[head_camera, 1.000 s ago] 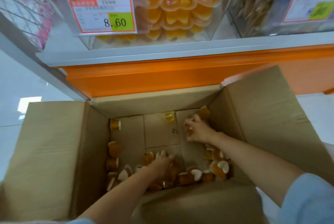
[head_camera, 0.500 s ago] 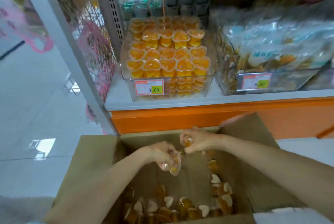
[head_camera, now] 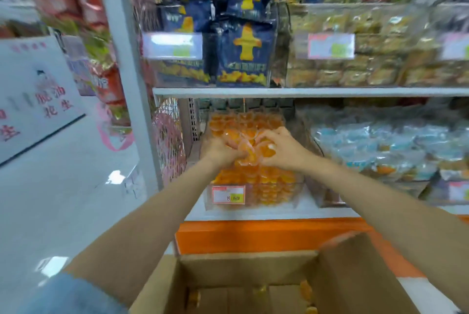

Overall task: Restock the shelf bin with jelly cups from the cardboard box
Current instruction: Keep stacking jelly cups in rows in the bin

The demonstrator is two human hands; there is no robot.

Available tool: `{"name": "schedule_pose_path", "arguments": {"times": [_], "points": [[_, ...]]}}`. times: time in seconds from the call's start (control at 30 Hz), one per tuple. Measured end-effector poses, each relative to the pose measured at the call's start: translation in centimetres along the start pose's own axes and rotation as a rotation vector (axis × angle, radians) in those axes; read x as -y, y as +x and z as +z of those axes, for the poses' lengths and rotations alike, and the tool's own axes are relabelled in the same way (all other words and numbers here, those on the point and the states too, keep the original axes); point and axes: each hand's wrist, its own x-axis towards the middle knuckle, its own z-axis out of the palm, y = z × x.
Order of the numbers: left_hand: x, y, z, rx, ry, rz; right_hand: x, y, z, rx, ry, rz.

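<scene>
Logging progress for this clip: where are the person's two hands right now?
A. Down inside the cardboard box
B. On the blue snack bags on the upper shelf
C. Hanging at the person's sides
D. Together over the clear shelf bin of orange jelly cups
D. The left hand and right hand meet, holding jelly cups over the clear shelf bin, well above the cardboard box.

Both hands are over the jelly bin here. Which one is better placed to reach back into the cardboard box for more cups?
Neither clearly: left hand and right hand both hold jelly cups over the bin, level with each other above the cardboard box.
</scene>
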Motion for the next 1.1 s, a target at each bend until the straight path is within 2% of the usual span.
{"name": "schedule_pose_path", "arguments": {"times": [0.2,0.33,0.57,0.67,0.73,0.8,0.9,1.1], "points": [[1.5,3.1,0.5,-0.1,0.144,0.001,-0.7,0.9,2.0,-0.043,-0.214,0.011],[2.0,3.8,0.3,-0.134,0.283,0.045,-1.3,0.8,2.3,-0.09,-0.088,-0.031],[2.4,4.6,0.5,-0.15,0.322,0.026,-1.4,0.7,1.3,-0.247,0.139,-0.067],[2.0,3.7,0.0,-0.282,0.447,0.249,-1.0,0.5,-0.3,-0.337,0.314,-0.042],[1.3,2.2,-0.3,-0.329,0.314,0.419,-0.4,-0.1,-1.5,-0.316,0.514,0.024],[0.1,0.3,-0.1,-0.167,0.097,0.432,0.2,-1.0,-2.2,-0.237,0.679,0.102],[-0.5,-1.1,0.8,0.081,0.003,0.396,0.6,-2.3,-2.1,-0.128,0.726,0.109],[0.3,-2.1,1.5,0.162,-0.252,0.172,0.9,-3.1,-1.7,-0.031,0.834,0.077]]}}
